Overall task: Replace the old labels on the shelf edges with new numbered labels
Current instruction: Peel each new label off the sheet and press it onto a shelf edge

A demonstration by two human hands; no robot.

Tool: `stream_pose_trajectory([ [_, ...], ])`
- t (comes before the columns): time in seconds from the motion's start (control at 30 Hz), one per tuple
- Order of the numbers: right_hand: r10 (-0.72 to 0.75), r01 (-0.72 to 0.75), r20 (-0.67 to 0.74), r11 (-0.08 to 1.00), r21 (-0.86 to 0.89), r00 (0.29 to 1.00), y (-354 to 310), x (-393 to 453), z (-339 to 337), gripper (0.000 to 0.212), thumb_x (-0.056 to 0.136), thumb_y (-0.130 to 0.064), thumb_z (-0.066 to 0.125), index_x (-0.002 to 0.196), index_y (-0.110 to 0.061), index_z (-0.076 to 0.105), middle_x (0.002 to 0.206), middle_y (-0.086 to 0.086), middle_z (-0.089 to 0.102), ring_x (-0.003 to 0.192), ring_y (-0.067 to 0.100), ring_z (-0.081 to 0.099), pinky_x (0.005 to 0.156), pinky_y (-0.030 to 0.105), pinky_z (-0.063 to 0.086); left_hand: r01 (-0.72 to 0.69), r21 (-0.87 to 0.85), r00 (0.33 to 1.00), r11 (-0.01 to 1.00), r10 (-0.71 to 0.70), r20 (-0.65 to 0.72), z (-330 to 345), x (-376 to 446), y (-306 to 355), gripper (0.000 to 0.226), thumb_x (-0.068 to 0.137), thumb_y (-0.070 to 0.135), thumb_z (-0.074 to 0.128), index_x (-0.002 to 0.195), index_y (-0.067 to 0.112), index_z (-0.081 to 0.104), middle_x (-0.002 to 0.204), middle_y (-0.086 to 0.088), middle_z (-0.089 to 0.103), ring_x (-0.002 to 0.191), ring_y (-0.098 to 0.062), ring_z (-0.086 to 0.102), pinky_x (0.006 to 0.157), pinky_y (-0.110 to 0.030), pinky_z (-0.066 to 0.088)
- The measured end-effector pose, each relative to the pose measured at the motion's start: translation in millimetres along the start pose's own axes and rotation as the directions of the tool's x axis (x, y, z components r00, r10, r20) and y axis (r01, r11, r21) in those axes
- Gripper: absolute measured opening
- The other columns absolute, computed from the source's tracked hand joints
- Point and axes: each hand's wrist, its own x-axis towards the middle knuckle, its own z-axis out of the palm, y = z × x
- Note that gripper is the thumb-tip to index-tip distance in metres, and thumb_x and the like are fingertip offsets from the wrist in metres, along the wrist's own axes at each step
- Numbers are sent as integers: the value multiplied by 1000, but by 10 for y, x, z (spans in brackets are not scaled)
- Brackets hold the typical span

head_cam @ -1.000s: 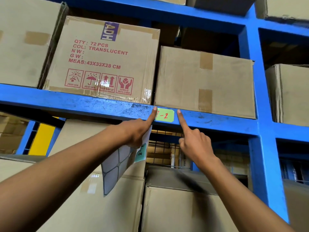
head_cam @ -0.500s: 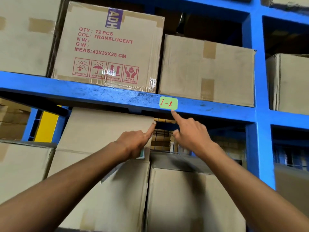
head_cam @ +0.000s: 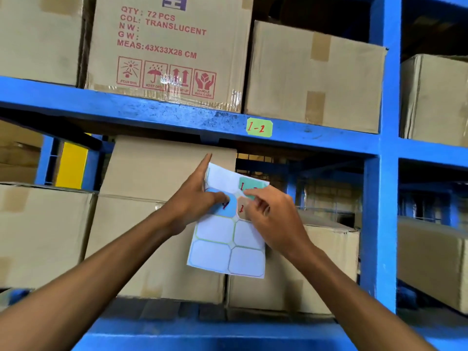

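Observation:
A green label (head_cam: 259,127) marked "1-2" in red is stuck on the front edge of the blue shelf beam (head_cam: 157,115). Below it, my left hand (head_cam: 196,198) holds a white label sheet (head_cam: 228,247) upright, thumb pressed on a blue label (head_cam: 226,207). My right hand (head_cam: 269,216) rests on the sheet's right side, its fingertips pinching at a brownish label (head_cam: 241,209) just under a teal label (head_cam: 249,186) with red writing. The sheet's lower cells are blank backing.
Cardboard boxes fill the shelves: a printed "72 PCS TRANSLUCENT" box (head_cam: 167,51) and a plain box (head_cam: 314,77) above the beam, more boxes (head_cam: 157,224) behind the sheet. A blue upright post (head_cam: 379,198) stands at the right. Another blue beam (head_cam: 202,335) runs along the bottom.
Both hands have dropped from the stuck "1-2" label on the beam to chest height. The left hand has brought the sheet up, and the right hand now picks at a label on it.

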Motion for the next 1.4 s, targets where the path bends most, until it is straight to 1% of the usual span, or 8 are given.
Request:
stream_pose_trajectory([
  [0.1,-42,42,-82,999,1,996,-109,-80,7,26,84,-19,61,106,-8,68,88,2,58,84,22,60,70,37,53,70,-167,998,983,-69,12,18,-107,17,85,82,-1,60,146,34,17,95,0,66,75,-11,64,70,-24,53],
  [0.23,-116,99,-93,981,-168,989,-179,-189,11,29,86,-24,62,111,-8,64,95,8,61,94,23,60,67,38,58,143,-352,989,925,-143,28,76,-169,23,76,87,-1,53,145,36,21,116,0,64,92,-20,67,81,-35,54],
  [0.57,-175,153,-91,965,-213,980,-224,-239,47,22,81,-16,67,100,-5,66,86,9,62,82,21,61,63,27,49,181,-517,979,837,-202,16,125,-213,16,50,94,8,43,137,32,37,112,-4,65,73,-12,70,57,-26,56],
  [0.7,-135,127,-50,983,-134,990,-232,-209,76,7,81,-15,64,88,-13,61,91,4,58,85,19,56,67,31,48,211,-478,965,853,-259,-35,119,-185,-10,47,94,5,38,134,29,40,115,-7,62,75,-17,67,58,-27,56],
  [0.93,-247,247,5,965,-87,969,-310,-532,188,6,78,-12,65,83,-14,63,88,2,63,85,17,57,69,31,48,369,-482,893,795,-447,-53,33,-386,-315,40,92,5,37,126,24,47,90,-4,59,66,-15,59,48,-18,49],
  [1.07,-237,238,-29,969,60,971,-382,-702,207,6,76,-10,68,80,-12,63,85,2,65,84,13,56,75,25,46,402,-417,892,815,-452,-24,-5,-556,-463,43,92,8,41,129,29,44,97,-4,64,61,-12,63,44,-16,47],
  [1.23,-34,52,-90,976,211,995,-306,-822,119,11,76,-7,70,79,-13,62,81,0,66,78,8,54,67,21,45,375,-307,917,875,-398,-14,9,-788,-679,43,90,7,48,125,33,50,108,-17,65,78,-26,62,70,-38,51],
  [1.4,177,-184,50,947,263,983,43,-1179,129,8,77,-4,70,78,-9,64,71,-12,60,68,-10,55,60,3,37,280,-115,960,953,-281,6,216,-1185,-1094,44,91,7,55,129,29,48,72,-11,51,57,-19,48,55,-28,43],
])
